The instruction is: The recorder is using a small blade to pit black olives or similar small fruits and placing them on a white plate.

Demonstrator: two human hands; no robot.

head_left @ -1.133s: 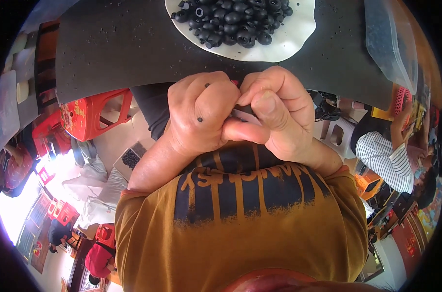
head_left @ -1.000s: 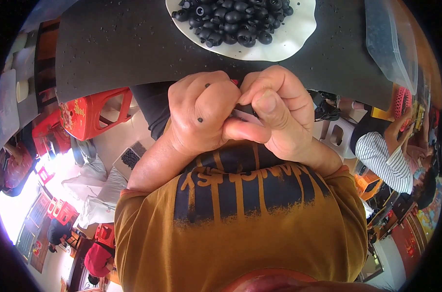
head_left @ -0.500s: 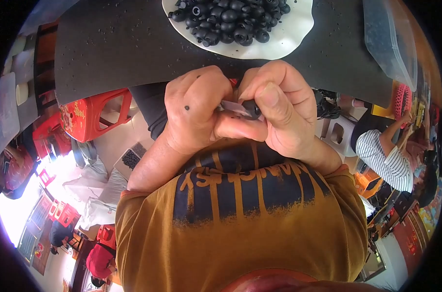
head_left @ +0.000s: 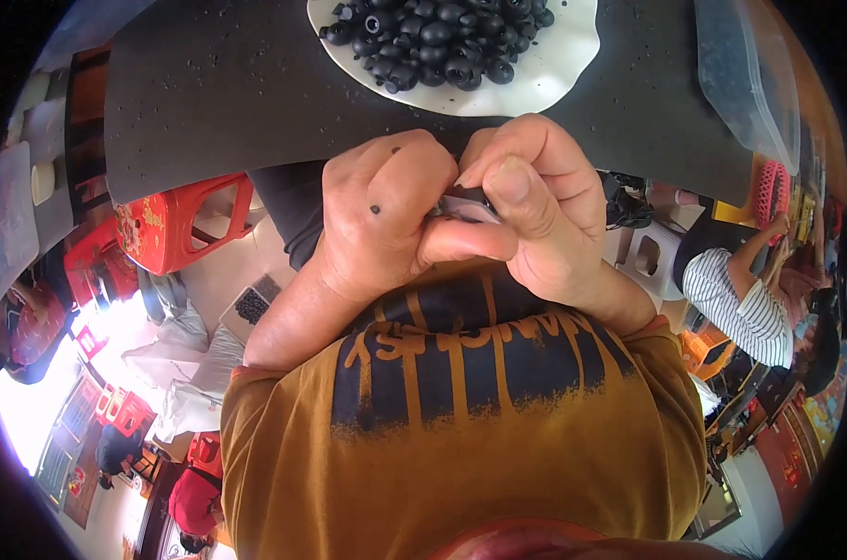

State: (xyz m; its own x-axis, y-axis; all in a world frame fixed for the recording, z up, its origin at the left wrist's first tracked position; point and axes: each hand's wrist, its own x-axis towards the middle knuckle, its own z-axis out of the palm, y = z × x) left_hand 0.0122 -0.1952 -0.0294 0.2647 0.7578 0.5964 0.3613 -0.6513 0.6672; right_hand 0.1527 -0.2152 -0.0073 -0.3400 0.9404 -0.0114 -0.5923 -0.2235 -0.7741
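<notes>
Close above our mustard shirt (head_left: 461, 439), our left hand (head_left: 386, 219) and right hand (head_left: 545, 210) press together, both pinching a small black part (head_left: 465, 201) between thumbs and fingertips. Beyond them lies the dark mat (head_left: 227, 84), then a white plate (head_left: 554, 79) heaped with black rings (head_left: 437, 37).

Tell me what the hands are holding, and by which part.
Both hands, left hand and right hand, pinch one small dark part between thumbs and fingertips; which part of it cannot be told.
</notes>
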